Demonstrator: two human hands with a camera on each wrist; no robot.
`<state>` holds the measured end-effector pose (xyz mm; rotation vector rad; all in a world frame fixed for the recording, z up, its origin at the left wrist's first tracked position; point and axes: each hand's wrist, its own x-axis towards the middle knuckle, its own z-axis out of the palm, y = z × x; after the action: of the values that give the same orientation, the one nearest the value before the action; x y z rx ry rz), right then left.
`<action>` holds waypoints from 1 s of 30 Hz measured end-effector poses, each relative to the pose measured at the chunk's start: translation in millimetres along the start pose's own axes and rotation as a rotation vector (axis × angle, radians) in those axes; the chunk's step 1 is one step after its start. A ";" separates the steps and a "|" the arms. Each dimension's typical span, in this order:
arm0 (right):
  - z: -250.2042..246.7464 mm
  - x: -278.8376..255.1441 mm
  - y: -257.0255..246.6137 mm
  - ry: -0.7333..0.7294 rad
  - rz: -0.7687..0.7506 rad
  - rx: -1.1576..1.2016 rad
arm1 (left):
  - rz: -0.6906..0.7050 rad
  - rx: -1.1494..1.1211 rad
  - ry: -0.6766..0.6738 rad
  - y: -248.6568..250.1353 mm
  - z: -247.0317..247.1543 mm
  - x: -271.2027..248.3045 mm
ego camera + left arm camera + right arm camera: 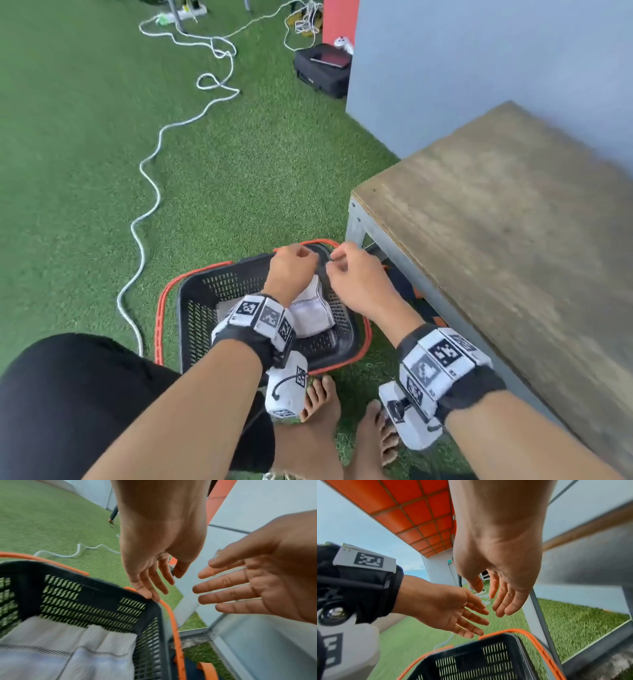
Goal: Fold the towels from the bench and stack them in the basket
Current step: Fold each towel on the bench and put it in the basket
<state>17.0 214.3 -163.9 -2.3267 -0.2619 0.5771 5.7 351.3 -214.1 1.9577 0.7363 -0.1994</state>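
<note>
Judging from the bare bench (496, 240) beyond the right fingers, nearly finished: no towel left on the part of the top in view, folded cloth already in the basket (191, 308). Below and behind both sets of fingers, nearest the wrists, lies the folded towel (68, 649), white, soft-piled, with a dark stitched band across it, creased into panels, resting on the basket floor against the mesh wall. A greyer layer seems to sit under it, possibly another towel; cannot tell for sure. Just under the fingertips runs the basket's black slatted wall with its orange handle along the rim. Left hand (154, 563) released, fingers loose and straight, holding nothing, little finger at or just above the far rim. Right hand (501, 585) likewise released, fingers spread, empty, close beside the left, apart from the cloth. Farther beyond the fingers, only green turf and a white cable (147, 192). Remaining, at a guess: checking the hidden rest of the bench.
</note>
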 end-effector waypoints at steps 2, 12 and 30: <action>-19.5 -18.1 -2.9 0.096 -0.016 0.040 | 0.098 -0.029 0.049 28.5 0.0 -18.9; -98.6 -105.4 43.9 0.397 0.067 0.202 | 0.434 0.071 -0.192 125.0 53.3 -94.4; -193.3 -246.9 231.2 0.876 0.554 -0.114 | 0.720 0.571 -0.644 190.4 237.7 -205.3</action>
<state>-102.9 -153.3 -116.8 -2.5164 0.7854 -0.2573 -9.5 3.1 -98.2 2.3562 -0.5059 -0.6017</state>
